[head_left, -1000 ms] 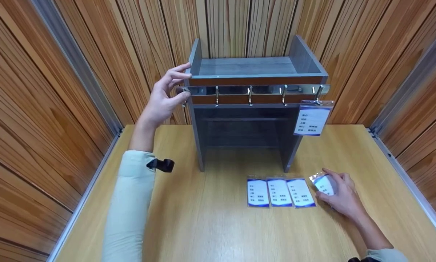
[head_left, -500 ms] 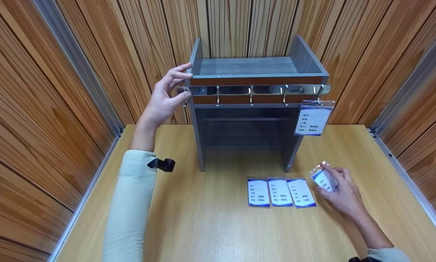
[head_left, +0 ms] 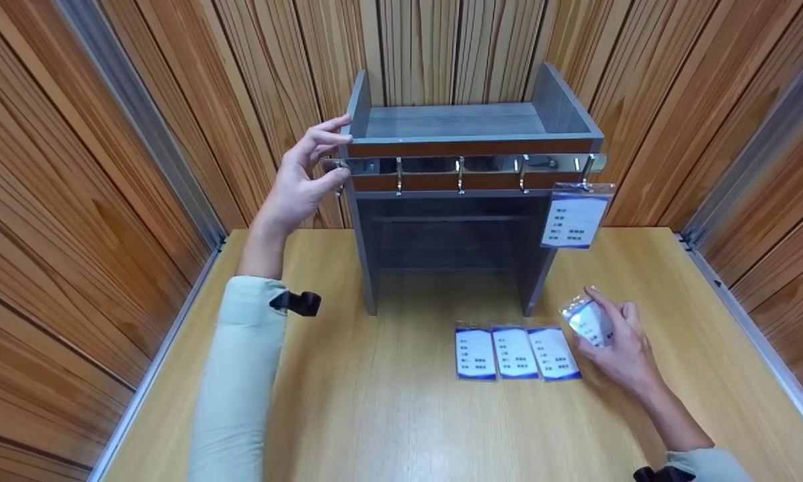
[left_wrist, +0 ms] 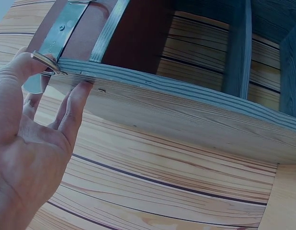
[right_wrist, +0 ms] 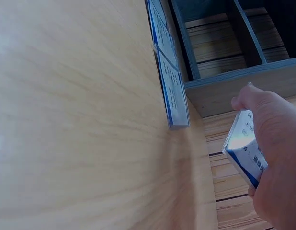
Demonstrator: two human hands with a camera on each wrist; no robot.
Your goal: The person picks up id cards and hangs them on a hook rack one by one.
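In the head view my right hand (head_left: 622,348) pinches a clear-sleeved name badge (head_left: 589,321) between thumb and fingers, above the table. The right wrist view shows this badge (right_wrist: 246,148) tilted, partly covered by the hand. My left hand (head_left: 304,177) grips the left end of a metal hook rail (head_left: 431,165) on a grey shelf unit (head_left: 475,124). Its thumb lies on the rail's front by the end hook, its fingers on the shelf's side panel (left_wrist: 138,100). Another badge (head_left: 576,217) hangs from the rightmost hook. Three badges (head_left: 516,353) lie side by side before the shelf.
The shelf unit stands on a wooden table (head_left: 374,402), close to the wood-panelled back wall (head_left: 414,53). Several hooks stick out along the rail's front. Panelled walls with metal edging close in the left and right sides.
My right hand has lifted its badge and moved slightly up and left, toward the shelf. The left hand keeps its hold at the rail's end.
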